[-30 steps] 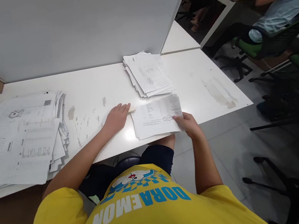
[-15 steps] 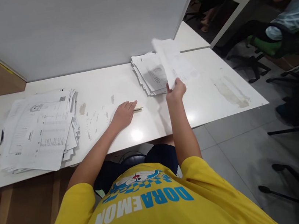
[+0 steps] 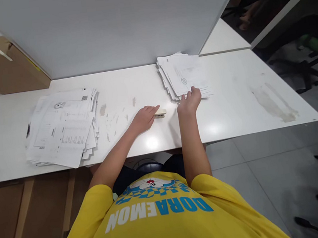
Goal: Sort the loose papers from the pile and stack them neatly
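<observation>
My left hand (image 3: pixel 144 118) lies flat on the white table (image 3: pixel 228 109), fingers stretched out over a small cream stapler (image 3: pixel 160 113) whose end shows past the fingertips. My right hand (image 3: pixel 189 101) rests at the near edge of a stack of printed sheets (image 3: pixel 184 75) by the partition, fingers spread and touching the stack's front edge. A second, larger and looser pile of printed papers (image 3: pixel 62 124) lies at the table's left, away from both hands.
A grey partition panel (image 3: pixel 104 24) stands along the table's back. A brown cardboard box (image 3: pixel 0 66) sits at the far left. Another white desk (image 3: pixel 221 39) lies beyond the partition. Office chair legs (image 3: pixel 303 71) stand on the floor at right.
My right hand lifted the sheets from the table's front, carried them to the stack by the partition and let them go there. My left hand stayed on the stapler.
</observation>
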The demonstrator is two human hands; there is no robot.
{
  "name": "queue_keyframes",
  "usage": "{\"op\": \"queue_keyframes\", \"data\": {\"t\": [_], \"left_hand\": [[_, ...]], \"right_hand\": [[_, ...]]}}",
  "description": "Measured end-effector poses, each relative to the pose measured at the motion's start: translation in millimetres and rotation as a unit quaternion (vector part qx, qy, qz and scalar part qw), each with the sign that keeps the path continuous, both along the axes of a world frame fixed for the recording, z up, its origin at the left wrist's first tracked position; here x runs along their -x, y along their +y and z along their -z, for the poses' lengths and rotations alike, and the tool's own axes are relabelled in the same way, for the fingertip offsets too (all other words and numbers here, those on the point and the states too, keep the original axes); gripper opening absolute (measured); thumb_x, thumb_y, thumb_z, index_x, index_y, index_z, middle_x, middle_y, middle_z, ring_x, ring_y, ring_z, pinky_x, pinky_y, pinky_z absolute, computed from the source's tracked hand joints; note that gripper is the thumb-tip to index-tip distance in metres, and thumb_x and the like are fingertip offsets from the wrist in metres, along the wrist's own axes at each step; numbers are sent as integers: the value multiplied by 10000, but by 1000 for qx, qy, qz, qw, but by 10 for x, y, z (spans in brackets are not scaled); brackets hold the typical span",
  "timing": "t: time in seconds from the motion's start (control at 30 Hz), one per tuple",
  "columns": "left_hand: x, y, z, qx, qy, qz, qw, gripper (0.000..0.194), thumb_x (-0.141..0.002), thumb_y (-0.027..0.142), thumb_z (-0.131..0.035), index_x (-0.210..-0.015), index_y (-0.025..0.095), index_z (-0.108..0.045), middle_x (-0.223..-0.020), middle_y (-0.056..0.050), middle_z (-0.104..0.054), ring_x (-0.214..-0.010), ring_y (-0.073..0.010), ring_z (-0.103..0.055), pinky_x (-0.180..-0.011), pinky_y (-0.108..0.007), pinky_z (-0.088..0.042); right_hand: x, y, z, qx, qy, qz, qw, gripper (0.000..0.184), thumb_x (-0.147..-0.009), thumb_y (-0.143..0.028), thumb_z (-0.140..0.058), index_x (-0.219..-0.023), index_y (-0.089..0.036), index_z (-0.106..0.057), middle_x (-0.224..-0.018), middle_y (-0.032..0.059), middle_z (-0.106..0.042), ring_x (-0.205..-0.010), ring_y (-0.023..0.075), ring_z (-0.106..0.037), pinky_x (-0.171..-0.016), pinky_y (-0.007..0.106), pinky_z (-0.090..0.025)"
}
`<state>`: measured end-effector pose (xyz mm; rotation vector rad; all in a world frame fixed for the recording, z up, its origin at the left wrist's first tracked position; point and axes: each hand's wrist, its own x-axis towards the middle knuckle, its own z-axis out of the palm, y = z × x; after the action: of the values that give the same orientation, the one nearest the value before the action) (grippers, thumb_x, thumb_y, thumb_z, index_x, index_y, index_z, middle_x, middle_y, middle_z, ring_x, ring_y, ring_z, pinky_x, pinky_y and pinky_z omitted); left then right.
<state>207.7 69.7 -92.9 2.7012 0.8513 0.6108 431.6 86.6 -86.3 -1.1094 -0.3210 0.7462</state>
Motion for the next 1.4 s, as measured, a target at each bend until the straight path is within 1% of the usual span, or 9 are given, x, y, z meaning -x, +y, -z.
{"op": "queue_keyframes", "data": {"t": [0.23, 0.33, 0.47, 0.67, 0.83, 1.0, 1.1, 1.27, 1.4], "left_hand": [[208, -462, -264, -71, -2, -42, 997, 526, -971, 163, -335, -1493, 194, -393, -1508, -91, -492, -1504, -280, -270, -1245, -559, -169], [708, -784, -433, -51, 28, -214, 975, 543, -961, 190, -369, -1501, 239, -400, -1595, -71, -371, -1536, -319, -157, -1243, -600, -107], [1673, -1029, -593, 27, 77, -498, 864, 700, -916, 429, -492, -1545, 173, -323, -1635, -131, -263, -1521, -418, -124, -1221, -655, -88], [2476, -1050, -734, 76, 91, -561, 819, 665, -908, 513, -440, -1438, 115, -495, -1467, -154, -523, -1394, -355, -434, -1166, -502, -365], [2455, -930, -875, 59, 161, -575, 800, 489, -895, 269, -393, -1329, 169, -594, -1332, -136, -624, -1203, -342, -591, -988, -479, -498], [2297, -810, -929, 68, 222, -614, 755, 579, -906, 260, -425, -1456, 81, -445, -1407, -223, -546, -1244, -399, -547, -986, -514, -468], [2274, -735, -921, 67, 238, -610, 753, 578, -944, 242, -377, -1483, 36, -397, -1501, -220, -463, -1383, -396, -419, -1051, -511, -425], [2259, -744, -912, 82, 241, -611, 749, 520, -940, 130, -307, -1421, 53, -489, -1372, -208, -596, -1227, -329, -591, -957, -454, -499], [2068, -963, -803, 68, 196, -585, 784, 507, -957, 193, -340, -1421, 67, -501, -1425, -205, -556, -1310, -337, -538, -1027, -454, -470]], "right_hand": [[373, -554, 82, 22, 65, -16, 997, 143, -809, -189, -499, -903, -212, -604, -991, 32, -700, -978, 136, -695, -959, 350, -549], [351, -852, 144, -11, 22, -71, 997, 127, -789, -202, -589, -904, -199, -642, -955, 34, -710, -922, 133, -701, -955, 330, -542], [351, -1169, 178, -8, -61, -103, 993, 151, -791, -263, -637, -929, -205, -655, -976, 36, -714, -880, 148, -702, -931, 362, -544], [544, -1258, 99, 40, -253, -143, 956, 182, -860, -332, -554, -948, -215, -662, -994, 47, -722, -864, 182, -710, -873, 398, -548], [575, -1284, 103, 70, -278, -184, 940, 206, -851, -359, -559, -946, -208, -661, -958, 51, -733, -808, 185, -719, -846, 398, -558], [563, -1317, 147, 98, -285, -187, 935, 202, -817, -343, -582, -930, -203, -673, -940, 59, -737, -792, 202, -722, -844, 408, -550], [567, -1322, 163, 107, -293, -192, 931, 202, -807, -347, -585, -918, -206, -676, -931, 60, -738, -771, 204, -718, -836, 415, -548], [577, -1326, 188, 109, -282, -181, 936, 203, -805, -331, -571, -918, -202, -680, -926, 64, -737, -755, 197, -716, -815, 400, -549], [577, -1360, 189, 103, -321, -178, 924, 210, -845, -312, -528, -936, -204, -684, -921, 55, -736, -784, 204, -721, -814, 397, -549]]}}
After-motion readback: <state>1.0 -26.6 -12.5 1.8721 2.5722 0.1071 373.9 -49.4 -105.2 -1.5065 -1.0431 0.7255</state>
